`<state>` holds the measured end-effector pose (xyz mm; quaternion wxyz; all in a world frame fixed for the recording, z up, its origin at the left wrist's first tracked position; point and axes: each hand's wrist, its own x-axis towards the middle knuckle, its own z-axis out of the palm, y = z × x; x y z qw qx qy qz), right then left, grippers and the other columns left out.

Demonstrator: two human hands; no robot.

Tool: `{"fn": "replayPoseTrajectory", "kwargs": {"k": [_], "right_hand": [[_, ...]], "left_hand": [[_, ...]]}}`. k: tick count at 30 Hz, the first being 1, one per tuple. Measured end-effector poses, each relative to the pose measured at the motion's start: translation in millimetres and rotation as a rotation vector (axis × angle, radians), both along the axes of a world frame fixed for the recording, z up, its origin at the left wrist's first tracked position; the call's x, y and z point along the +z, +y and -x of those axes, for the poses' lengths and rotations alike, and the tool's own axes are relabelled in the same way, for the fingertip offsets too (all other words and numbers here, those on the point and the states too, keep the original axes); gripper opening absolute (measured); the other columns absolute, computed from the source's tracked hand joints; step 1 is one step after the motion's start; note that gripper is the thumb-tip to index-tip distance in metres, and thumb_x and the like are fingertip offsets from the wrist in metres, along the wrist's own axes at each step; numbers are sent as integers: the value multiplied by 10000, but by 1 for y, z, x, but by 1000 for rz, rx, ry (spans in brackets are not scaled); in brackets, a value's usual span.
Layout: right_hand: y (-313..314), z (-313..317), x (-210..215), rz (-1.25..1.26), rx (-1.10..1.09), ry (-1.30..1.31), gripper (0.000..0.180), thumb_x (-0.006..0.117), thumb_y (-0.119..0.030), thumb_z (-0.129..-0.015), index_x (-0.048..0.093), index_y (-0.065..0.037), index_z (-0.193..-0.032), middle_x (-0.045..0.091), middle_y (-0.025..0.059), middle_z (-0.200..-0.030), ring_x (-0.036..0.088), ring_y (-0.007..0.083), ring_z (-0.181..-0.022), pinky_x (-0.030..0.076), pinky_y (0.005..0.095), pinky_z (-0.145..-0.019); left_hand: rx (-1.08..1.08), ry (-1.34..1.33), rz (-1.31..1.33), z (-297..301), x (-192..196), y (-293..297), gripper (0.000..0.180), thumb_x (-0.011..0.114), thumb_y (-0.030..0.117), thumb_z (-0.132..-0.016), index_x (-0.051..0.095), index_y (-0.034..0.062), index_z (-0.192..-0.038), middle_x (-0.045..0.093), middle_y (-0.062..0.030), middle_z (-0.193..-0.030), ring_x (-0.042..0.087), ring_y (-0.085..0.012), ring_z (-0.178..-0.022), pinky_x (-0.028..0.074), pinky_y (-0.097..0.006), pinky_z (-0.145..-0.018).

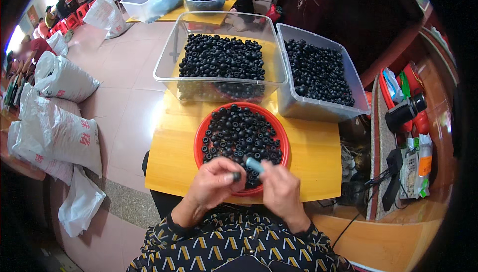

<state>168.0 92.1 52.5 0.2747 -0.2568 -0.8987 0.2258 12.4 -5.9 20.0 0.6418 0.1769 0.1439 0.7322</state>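
My left hand (211, 182) pinches a small black ring-like piece (236, 176) between thumb and fingers, over the near edge of a red basin (287, 145). The basin holds many loose black round pieces (239, 132) with holes in them. In my right hand (283, 191), just beside it, is a short light-blue stick-like tool (255, 165) with a dark tip. The tip points toward the left, above the black pieces, apart from the piece in my left hand. My fingers hide the tool's rear end.
Behind the basin, a clear plastic box (167, 72) and a translucent box (318, 108) hold more black pieces on the yellow table (172, 157). White sacks (64, 132) stand at left. A black cylinder (406, 112) and cables are at right. Several people sit at the back left.
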Motion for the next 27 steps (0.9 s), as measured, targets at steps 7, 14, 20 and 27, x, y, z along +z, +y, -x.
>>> {"fn": "replayPoseTrajectory", "kwargs": {"k": [7,14,20,27], "right_hand": [[12,-6,3,313,-135,147,196,558,-46,-820,580,9,-1007,583,169,-766,597,284,-660,461,324,-571],[-3,9,1,866,27,303,189,637,-127,-819,588,20,-926,542,-11,-727,478,46,-653,415,207,-577],[-7,19,6,896,82,309,160,663,-121,-802,587,-4,-880,492,-51,-695,430,17,-627,384,167,-543],[-3,12,4,1036,118,379,126,614,-120,-840,571,-3,-861,553,-18,-731,502,35,-672,430,187,-591]], "left_hand": [[-77,-118,9,5,-6,10,176,585,38,-805,556,48,-979,555,-100,-839,473,-166,-688,394,-287,-627],[-53,-130,48,-1,-4,12,161,563,20,-819,548,47,-977,571,-85,-860,498,-166,-702,412,-289,-643],[-20,-8,200,-8,2,7,153,553,29,-834,560,37,-987,580,-80,-876,531,-154,-751,439,-270,-662],[-57,14,133,-9,-5,7,227,578,1,-812,557,36,-1035,580,-73,-866,544,-156,-727,442,-268,-634]]}}
